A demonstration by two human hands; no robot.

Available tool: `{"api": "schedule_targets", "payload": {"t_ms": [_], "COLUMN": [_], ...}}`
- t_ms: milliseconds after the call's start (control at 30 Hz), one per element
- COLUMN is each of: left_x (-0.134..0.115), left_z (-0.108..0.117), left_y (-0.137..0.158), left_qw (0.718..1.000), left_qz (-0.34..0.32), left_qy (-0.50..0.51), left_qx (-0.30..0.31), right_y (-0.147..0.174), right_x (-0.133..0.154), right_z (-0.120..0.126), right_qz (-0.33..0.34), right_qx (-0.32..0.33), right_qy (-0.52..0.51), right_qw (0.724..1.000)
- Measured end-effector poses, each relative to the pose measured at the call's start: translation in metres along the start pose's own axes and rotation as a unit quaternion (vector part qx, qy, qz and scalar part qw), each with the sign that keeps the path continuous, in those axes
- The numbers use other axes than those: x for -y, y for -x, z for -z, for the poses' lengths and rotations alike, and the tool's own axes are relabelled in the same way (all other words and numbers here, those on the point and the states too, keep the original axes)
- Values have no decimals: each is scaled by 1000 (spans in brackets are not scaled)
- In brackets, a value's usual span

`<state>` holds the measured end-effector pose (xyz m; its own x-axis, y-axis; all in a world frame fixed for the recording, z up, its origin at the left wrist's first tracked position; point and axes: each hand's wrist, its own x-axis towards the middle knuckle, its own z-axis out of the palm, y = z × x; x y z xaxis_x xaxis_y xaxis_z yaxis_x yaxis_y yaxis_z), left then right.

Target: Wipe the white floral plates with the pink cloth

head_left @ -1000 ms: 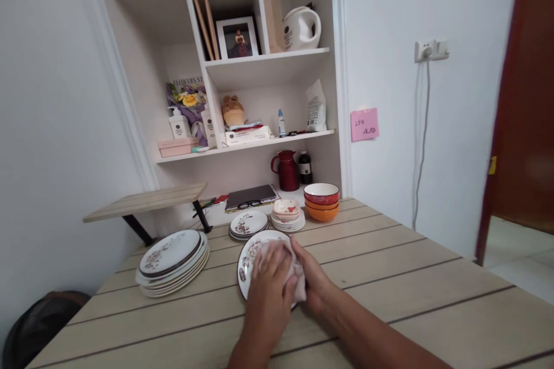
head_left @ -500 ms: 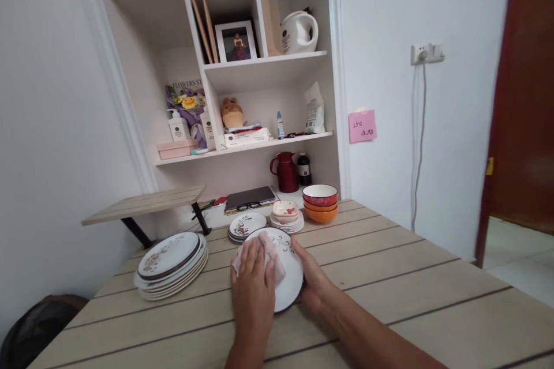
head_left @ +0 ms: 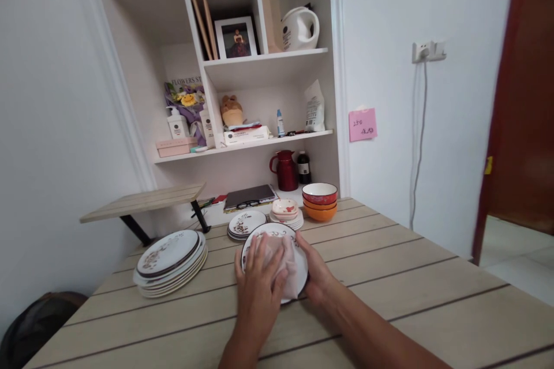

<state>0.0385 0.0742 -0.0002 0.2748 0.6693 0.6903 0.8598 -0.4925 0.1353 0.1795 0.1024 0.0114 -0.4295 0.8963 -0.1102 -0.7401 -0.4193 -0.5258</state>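
Observation:
A white plate [head_left: 302, 268] with a dark rim and floral pattern is tilted up in front of me over the table. My right hand [head_left: 317, 268] grips its right edge, thumb on the face and the other fingers hidden behind. Across the plate lies a pale pink cloth [head_left: 291, 271], partly bunched. My left hand [head_left: 258, 277] rests on the cloth and the plate's left part, fingers spread. Just behind are a short stack of small patterned plates [head_left: 246, 223] and another of little white dishes [head_left: 285, 210].
Larger plates [head_left: 171, 259] are stacked at the left, near a small raised wooden shelf [head_left: 142, 203]. Several bowls [head_left: 319, 202] sit nested at the back right. A red jug [head_left: 285, 171] and a dark laptop-like slab [head_left: 250, 196] are behind the table [head_left: 415, 294].
My left hand's fingers have spread apart, and the cloth has shifted right across the plate. The plate has moved slightly right and up with my right hand still on its edge.

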Motion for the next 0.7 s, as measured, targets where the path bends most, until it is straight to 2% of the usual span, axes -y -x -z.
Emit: {"api": "schedule_targets", "payload": {"t_ms": [67, 100, 167, 200, 267, 333, 400, 433, 467, 533, 700], "left_x": [0, 1, 3, 4, 6, 7, 10, 12, 14, 18, 22], "left_z": [3, 4, 3, 2, -2, -7, -12, -14, -16, -18, -23], "left_y": [-2, -3, -6, -8, -10, -9, -6, -4, -2, 1, 3], "left_qw": [993, 981, 932, 891, 776, 630, 496, 445, 406, 362, 330], "left_qz": [52, 90, 186, 244, 350, 383, 333, 297, 267, 240, 258], "left_qy": [65, 112, 235, 310, 486, 667, 802, 845, 873, 898, 905], "left_qx": [-79, -127, -206, -223, -196, -102, -3, 30, 50, 68, 78], "right_y": [-3, -6, -10, -12, -14, -14, -14, -15, -15, -15, -13], "right_x": [-1, -2, -4, -4, -3, -2, -1, -1, 0, 1, 6], "right_z": [2, 3, 6, 7, 8, 9, 10, 12, 13, 16, 16], "right_qz": [-16, -20, -17, -10, 9, 19, 12, 5, -5, -33, -49], "right_qx": [0, 3, 12, 18, 29, 37, 40, 36, 28, 1, -84], "right_qy": [-21, -31, -45, -47, -46, -39, -28, -19, -7, 27, 104], "right_qw": [1000, 999, 999, 999, 998, 998, 999, 999, 1000, 999, 990]}}
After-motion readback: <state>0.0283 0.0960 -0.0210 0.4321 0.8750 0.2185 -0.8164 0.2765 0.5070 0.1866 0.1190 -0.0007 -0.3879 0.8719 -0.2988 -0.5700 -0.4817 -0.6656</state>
